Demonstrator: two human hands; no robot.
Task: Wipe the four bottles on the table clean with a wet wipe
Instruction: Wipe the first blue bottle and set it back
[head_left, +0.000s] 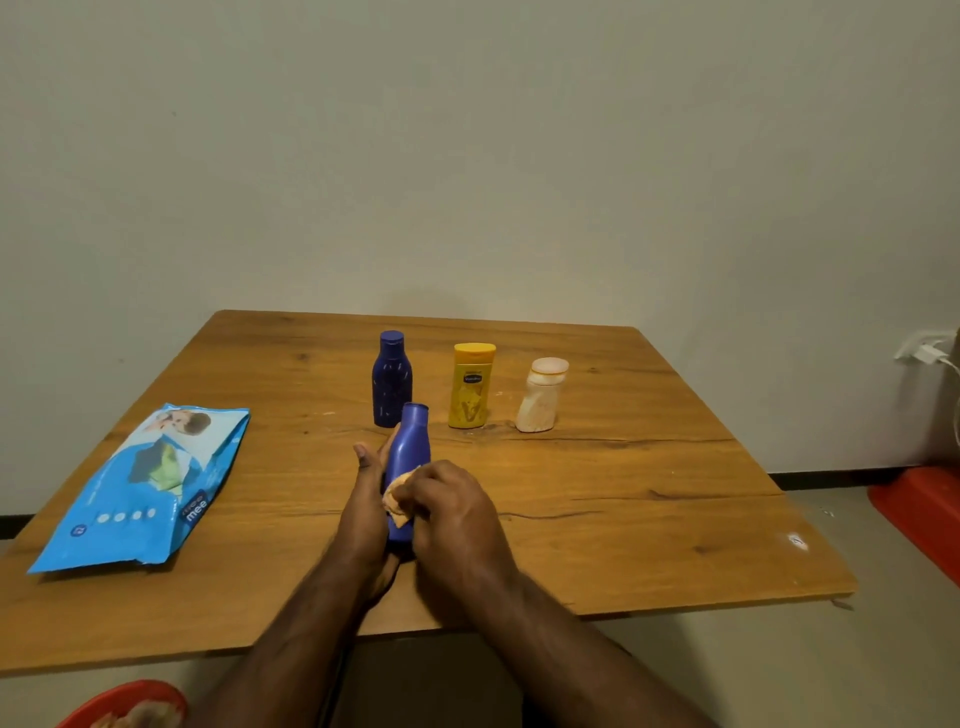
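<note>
Bottles number four on your wooden desk (623, 519), and three of them stand upright in a row toward the far edge: a dark blue bottle (391, 379) on the left, a yellow bottle (470, 385) in the middle and a white bottle (542, 396) on the right, each set apart from its neighbour. You hold the fourth, a blue bottle (410, 457), tilted with its neck pointing away from you, just in front of the dark blue one and above the middle of the desk. Your left hand (366, 499) cradles it from the left side, fingers wrapped round behind the body with the thumb raised beside it. Your right hand (452, 512) has its fingers bunched together on a crumpled wet wipe (397, 496), pressing that wipe against the lower right part of the bottle. To your left, well apart from the bottles, a light blue wipe pack (145, 493) lies flat on the desk near its left edge. Something red (919, 512) sits on the floor past the right side of the desk, and another red shape (130, 701) shows at the bottom left.
</note>
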